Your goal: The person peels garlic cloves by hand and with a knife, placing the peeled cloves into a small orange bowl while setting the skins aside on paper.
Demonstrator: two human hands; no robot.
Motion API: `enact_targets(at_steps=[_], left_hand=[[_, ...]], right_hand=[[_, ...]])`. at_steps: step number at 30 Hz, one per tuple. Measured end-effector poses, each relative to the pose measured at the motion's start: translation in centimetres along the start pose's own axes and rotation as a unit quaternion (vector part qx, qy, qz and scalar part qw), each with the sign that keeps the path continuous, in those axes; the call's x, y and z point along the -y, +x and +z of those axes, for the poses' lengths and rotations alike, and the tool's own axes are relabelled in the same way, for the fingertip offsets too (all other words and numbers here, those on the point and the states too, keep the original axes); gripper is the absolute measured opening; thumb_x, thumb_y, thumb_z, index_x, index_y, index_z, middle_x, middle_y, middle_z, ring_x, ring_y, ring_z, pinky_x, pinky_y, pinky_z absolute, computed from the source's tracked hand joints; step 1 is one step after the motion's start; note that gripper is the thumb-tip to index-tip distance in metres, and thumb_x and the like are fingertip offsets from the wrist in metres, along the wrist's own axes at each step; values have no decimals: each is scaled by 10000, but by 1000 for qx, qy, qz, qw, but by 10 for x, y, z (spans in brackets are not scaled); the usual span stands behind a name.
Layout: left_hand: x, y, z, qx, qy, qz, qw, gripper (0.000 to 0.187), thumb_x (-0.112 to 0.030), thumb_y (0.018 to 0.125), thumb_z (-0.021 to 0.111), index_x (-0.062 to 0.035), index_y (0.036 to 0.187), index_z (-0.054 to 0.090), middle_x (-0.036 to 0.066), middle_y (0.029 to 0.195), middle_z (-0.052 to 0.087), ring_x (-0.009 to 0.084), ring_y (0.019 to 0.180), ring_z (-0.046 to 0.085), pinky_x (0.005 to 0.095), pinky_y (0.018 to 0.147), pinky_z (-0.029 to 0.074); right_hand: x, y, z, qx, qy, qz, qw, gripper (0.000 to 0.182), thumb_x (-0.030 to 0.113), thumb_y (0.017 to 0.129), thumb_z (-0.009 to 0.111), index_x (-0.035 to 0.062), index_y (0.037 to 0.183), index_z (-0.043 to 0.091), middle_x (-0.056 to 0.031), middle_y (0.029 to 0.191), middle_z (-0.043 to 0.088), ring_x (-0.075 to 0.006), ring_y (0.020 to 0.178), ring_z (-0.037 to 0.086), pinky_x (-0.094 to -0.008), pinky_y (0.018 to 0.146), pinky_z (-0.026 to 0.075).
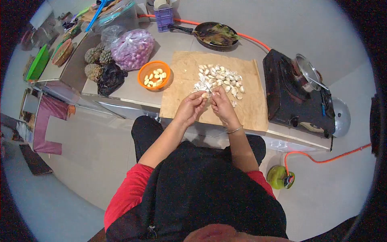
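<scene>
My left hand point(191, 107) is closed on a garlic clove point(204, 96), pinched between thumb and fingertips. Close beside it, my right hand point(222, 105) grips a small knife point(208, 87), its thin blade angled toward the clove; the handle is hidden in my fingers. Both hands are over a sheet of brown paper point(181, 72). Beyond them lies a spread of unpeeled garlic cloves point(219, 73), with white papery skins point(200, 86) near my fingertips. To the left, an orange basket point(141, 75) holds several peeled cloves point(155, 76).
A bag of shallots point(133, 50), a black plastic bag point(111, 78) and several rough-skinned fruits point(93, 71) sit left. A frying pan point(215, 35) is behind the paper. At right stands a gas stove point(282, 97) with a pot point(307, 71); a green gas cylinder point(277, 177) is below.
</scene>
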State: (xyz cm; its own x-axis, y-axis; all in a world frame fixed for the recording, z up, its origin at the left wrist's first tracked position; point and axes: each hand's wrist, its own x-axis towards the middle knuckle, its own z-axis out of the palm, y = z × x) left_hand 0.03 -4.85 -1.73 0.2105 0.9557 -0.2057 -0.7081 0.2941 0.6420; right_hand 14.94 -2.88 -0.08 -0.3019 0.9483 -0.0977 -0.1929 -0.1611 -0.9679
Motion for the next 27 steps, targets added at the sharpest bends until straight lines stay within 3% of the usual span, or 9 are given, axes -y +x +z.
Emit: enact_targets(at_steps=[3, 7, 10, 13, 16, 19, 22, 25, 27], left_hand=[[5, 5, -9, 49, -52, -39, 997, 271, 4, 912, 437, 45, 1174, 490, 83, 992, 579, 124, 860, 582, 197, 772, 497], [3, 5, -7, 22, -88, -19, 996, 282, -1, 912, 426, 58, 1185, 460, 99, 1003, 571, 132, 879, 581, 206, 785, 503], [2, 7, -9, 9, -100, 0, 995, 280, -8, 913, 427, 62, 1183, 456, 107, 1003, 569, 139, 885, 585, 213, 790, 507], [-1, 8, -11, -3, -130, -5, 991, 266, -21, 913, 447, 60, 1165, 474, 108, 990, 574, 143, 875, 590, 215, 781, 514], [0, 11, -16, -7, -166, -21, 986, 249, -40, 913, 477, 58, 1140, 497, 112, 996, 578, 151, 866, 600, 218, 766, 529], [7, 17, -25, 21, -173, -24, 984, 245, -52, 911, 494, 61, 1129, 506, 129, 1018, 583, 166, 875, 615, 228, 752, 550], [7, 21, -27, 34, -179, -67, 981, 241, -56, 908, 507, 61, 1118, 521, 131, 1006, 597, 161, 869, 620, 221, 729, 552], [4, 23, -33, 87, -176, -90, 976, 254, -56, 909, 497, 58, 1135, 519, 151, 1065, 588, 161, 908, 616, 213, 733, 545], [3, 21, -35, 94, -166, -86, 978, 283, -59, 908, 494, 45, 1170, 508, 170, 1120, 570, 167, 938, 611, 207, 736, 540]], right_hand=[[-7, 5, 0, -12, -40, -22, 999, 65, 215, 980, 415, 154, 1005, 419, 49, 641, 367, -17, 473, 290, -161, 392, 197], [6, 0, 3, -4, -10, 12, 1000, 101, 208, 982, 404, 148, 1060, 427, 52, 634, 356, -19, 471, 285, -164, 393, 203], [10, -5, -2, 56, -43, -2, 998, 156, 200, 978, 408, 142, 1120, 433, 59, 634, 338, -20, 496, 288, -166, 411, 214], [8, -9, 3, 60, -124, -24, 990, 201, 199, 974, 415, 137, 1163, 441, 67, 636, 326, -21, 526, 289, -165, 441, 227], [3, -7, 3, 65, -116, -32, 991, 216, 201, 971, 422, 126, 1167, 474, 66, 655, 336, -21, 553, 293, -164, 468, 236], [1, -4, 0, -1, -191, -19, 981, 211, 192, 961, 396, 119, 1112, 523, -10, 747, 502, -106, 663, 462, -262, 606, 403], [-15, 7, -4, -57, -256, -88, 961, 234, 222, 968, 378, 109, 1109, 526, -95, 846, 593, -222, 763, 582, -336, 687, 452], [-14, 9, -6, -89, -326, -101, 936, 255, 251, 969, 373, 121, 1138, 514, -177, 964, 623, -340, 910, 616, -411, 759, 464], [-2, 6, -2, -99, -345, -76, 930, 263, 260, 969, 364, 140, 1153, 509, -200, 990, 622, -374, 934, 605, -436, 763, 466]])
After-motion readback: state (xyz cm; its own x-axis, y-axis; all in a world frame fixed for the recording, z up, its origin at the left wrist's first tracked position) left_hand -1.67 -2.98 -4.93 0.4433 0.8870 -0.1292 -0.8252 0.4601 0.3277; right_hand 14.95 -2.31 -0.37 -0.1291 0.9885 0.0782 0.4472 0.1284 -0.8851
